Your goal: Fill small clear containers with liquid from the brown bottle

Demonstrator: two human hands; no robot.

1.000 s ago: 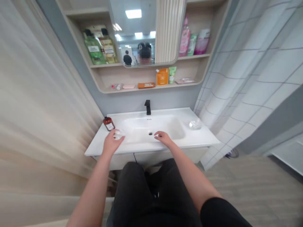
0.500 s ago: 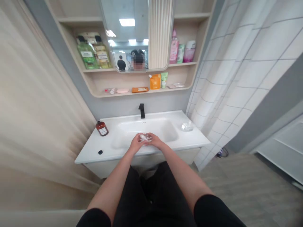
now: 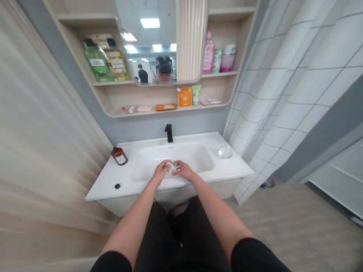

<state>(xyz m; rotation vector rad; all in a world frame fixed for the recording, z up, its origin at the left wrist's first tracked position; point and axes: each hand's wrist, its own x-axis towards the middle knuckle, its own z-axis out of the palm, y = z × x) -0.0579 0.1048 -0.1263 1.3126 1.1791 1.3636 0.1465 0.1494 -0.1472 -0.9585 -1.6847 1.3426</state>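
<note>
Over the front part of the white sink (image 3: 147,155), my right hand (image 3: 184,170) curls round a small clear container (image 3: 176,166) with white streaks in or on it. What the white part is, I cannot make out. My left hand (image 3: 161,170) is closed at the container's left side, its fingertips at the white part. Both hands are close together, low over the basin. A clear box-like piece (image 3: 225,152) lies on the counter to the right.
A black faucet (image 3: 169,133) stands behind the basin. On the left counter are a brown bottle (image 3: 119,156) and a small black round piece (image 3: 117,186). Above, a mirror cabinet (image 3: 113,113) holds several bottles and packs. Curtains hang on both sides.
My left hand has shifted slightly left, away from my right hand, and more of the clear container shows between them. The view has moved a little.
</note>
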